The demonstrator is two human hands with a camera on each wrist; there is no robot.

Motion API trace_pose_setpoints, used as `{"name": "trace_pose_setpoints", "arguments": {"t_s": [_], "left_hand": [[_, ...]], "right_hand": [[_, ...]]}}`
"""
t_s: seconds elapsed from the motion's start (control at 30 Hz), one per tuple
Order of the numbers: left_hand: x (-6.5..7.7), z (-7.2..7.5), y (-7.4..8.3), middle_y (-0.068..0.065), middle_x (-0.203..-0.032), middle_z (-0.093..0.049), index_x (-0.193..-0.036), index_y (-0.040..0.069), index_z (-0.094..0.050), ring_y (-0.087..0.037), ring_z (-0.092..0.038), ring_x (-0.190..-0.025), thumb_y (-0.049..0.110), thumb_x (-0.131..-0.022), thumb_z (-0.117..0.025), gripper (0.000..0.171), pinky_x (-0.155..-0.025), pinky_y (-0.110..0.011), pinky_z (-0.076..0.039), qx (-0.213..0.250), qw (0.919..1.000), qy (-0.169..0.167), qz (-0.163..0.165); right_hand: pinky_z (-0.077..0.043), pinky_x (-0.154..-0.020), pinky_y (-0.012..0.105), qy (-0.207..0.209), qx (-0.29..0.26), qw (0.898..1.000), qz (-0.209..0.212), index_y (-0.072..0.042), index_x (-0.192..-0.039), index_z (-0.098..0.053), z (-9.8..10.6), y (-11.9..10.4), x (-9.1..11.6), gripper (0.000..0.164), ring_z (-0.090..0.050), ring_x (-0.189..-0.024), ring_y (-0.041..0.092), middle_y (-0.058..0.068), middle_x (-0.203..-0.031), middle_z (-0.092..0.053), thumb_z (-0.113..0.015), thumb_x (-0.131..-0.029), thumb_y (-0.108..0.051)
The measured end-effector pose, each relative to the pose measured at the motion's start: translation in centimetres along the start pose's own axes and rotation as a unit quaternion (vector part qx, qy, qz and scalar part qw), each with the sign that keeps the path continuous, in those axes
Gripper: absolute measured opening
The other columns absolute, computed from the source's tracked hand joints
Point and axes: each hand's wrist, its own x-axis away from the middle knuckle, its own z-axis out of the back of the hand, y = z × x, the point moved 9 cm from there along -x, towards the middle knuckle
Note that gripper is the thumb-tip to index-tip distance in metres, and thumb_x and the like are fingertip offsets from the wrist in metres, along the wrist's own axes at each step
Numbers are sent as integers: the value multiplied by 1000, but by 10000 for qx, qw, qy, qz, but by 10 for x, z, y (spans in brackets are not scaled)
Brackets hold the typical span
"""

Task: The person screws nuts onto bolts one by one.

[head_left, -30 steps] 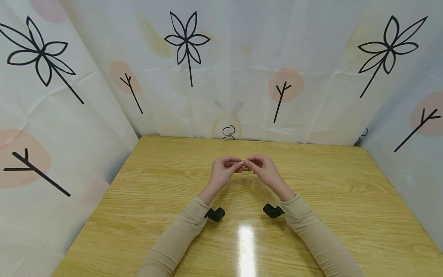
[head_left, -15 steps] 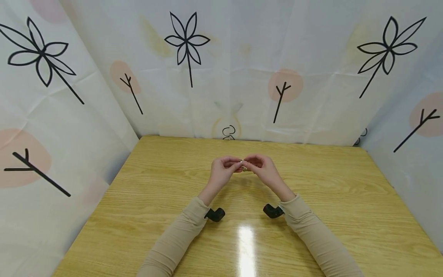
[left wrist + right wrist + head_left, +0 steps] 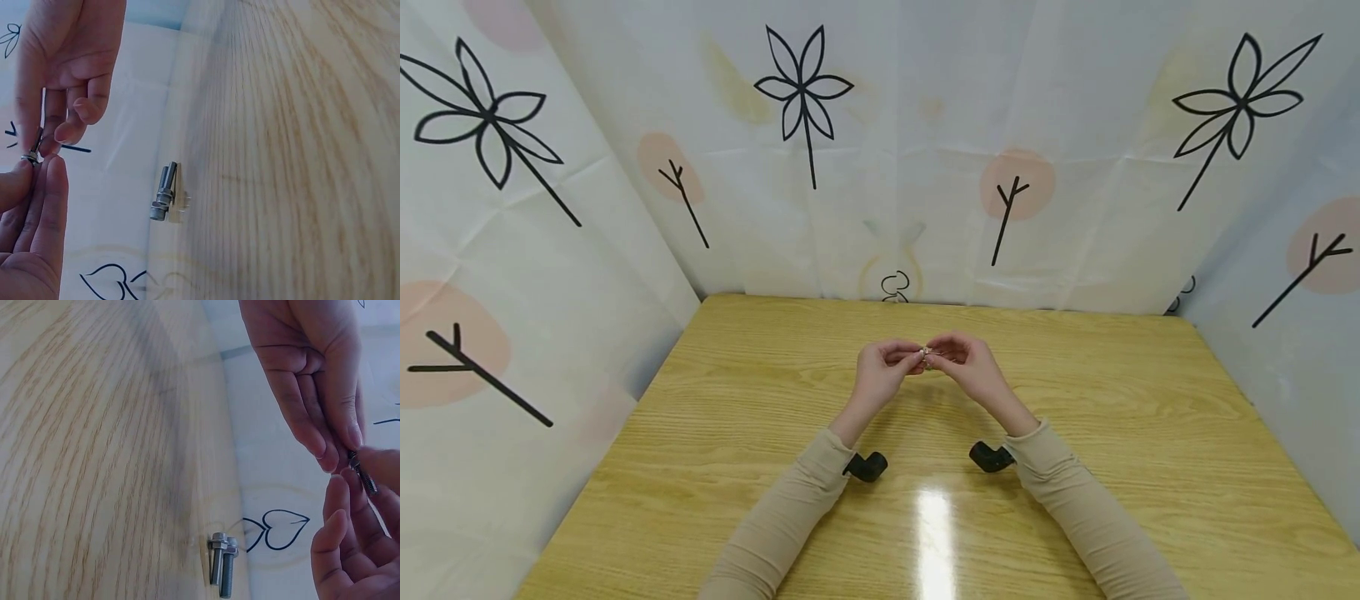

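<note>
In the head view my left hand (image 3: 880,368) and right hand (image 3: 976,367) meet over the far middle of the table. Between their fingertips is a small metal bolt (image 3: 369,482) with a ring-like nut or washer (image 3: 29,158) on it. My left thumb and fingers pinch the head end. My right thumb and index finger close around the threaded shank, which points to the right. Two more bolts (image 3: 226,572), each with a hex piece near its head, lie side by side on the table beyond the hands, mostly hidden from the head camera.
The wood-grain table (image 3: 715,467) reaches to patterned white cloth walls (image 3: 880,192) at the back and both sides. Black wrist mounts (image 3: 868,466) stick out from the beige sleeves. A bright light reflection (image 3: 934,533) falls near the front.
My right fingers have shifted slightly around the bolt, and more of its shank shows between the hands. The left hand and both forearms stay almost in place.
</note>
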Motion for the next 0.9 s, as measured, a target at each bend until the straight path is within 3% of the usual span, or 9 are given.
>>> {"name": "trace_pose_setpoints", "arguments": {"t_s": [0.07,0.3,0.47,0.6,0.9], "left_hand": [[-1,0,0,-30,-95,-67,-104,-12,-67,-45,-65,-88,1,-90,-65,19,-79,-44,-59,-14,10000,-20,20],[9,-4,24,-31,-95,-66,-104,-17,-64,-46,-65,-89,-7,-90,-61,17,-81,-46,-58,-100,9999,-49,48],[2,0,4,-31,-95,-66,-104,-14,-66,-46,-65,-89,-4,-90,-63,17,-80,-45,-58,8,10000,-38,74],[0,1,-1,-29,-96,-67,-105,-12,-67,-44,-66,-89,-1,-90,-65,19,-79,-43,-59,10,10000,-1,28],[2,2,2,-21,-90,-70,-100,-9,-69,-36,-69,-83,0,-88,-66,15,-75,-37,-60,-86,9999,116,-76]], "right_hand": [[-51,-82,59,-25,39,10000,36,4,-108,-64,0,0,-1,21,-62,-92,41,18,-99,-66,-67,-91,-8],[-51,-83,60,-86,126,9999,-12,6,-109,-65,-2,-3,1,25,-60,-94,46,18,-100,-66,-64,-94,-14],[-51,-84,59,-103,-47,9999,62,13,-110,-60,-3,-27,7,22,-57,-94,52,27,-101,-63,-63,-92,0],[-53,-84,56,-118,224,9997,61,11,-107,-63,-4,-35,11,19,-59,-93,48,27,-101,-64,-61,-94,-3],[-55,-71,29,43,416,9990,156,3,-106,-65,-1,-10,3,18,-63,-90,37,18,-98,-66,-67,-91,-8]]}}
